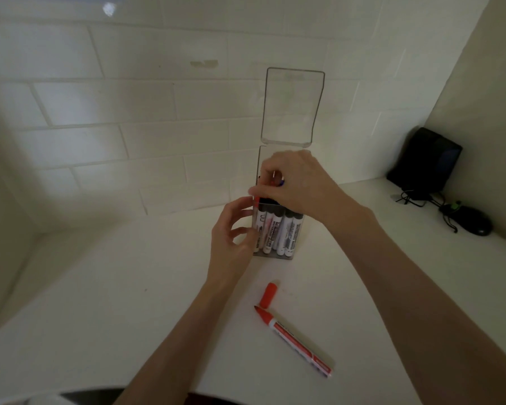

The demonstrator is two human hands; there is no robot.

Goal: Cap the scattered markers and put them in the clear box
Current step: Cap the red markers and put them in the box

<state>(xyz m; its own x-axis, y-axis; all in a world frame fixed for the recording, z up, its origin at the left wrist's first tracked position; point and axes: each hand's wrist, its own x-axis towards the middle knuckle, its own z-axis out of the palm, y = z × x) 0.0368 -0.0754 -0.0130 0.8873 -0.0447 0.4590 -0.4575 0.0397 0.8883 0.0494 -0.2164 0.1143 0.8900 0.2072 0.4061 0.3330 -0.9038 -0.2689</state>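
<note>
Five or so black-capped markers (pixel 278 232) stood upright in the clear box (pixel 275 256), its lid (pixel 292 106) swung open, while the right hand (pixel 295 182) pinched a red-capped marker (pixel 256 201) at the opening's left edge and the left hand (pixel 234 238) held the box's left wall with curved fingers. With the row packed so close, the incoming marker could jam, and a hard push might tip the tall, narrow box. One red marker (pixel 297 343) lay uncapped on the counter (pixel 129 287), its cap (pixel 268 295) just beside the tip, so its ink could smear the white surface.
</note>
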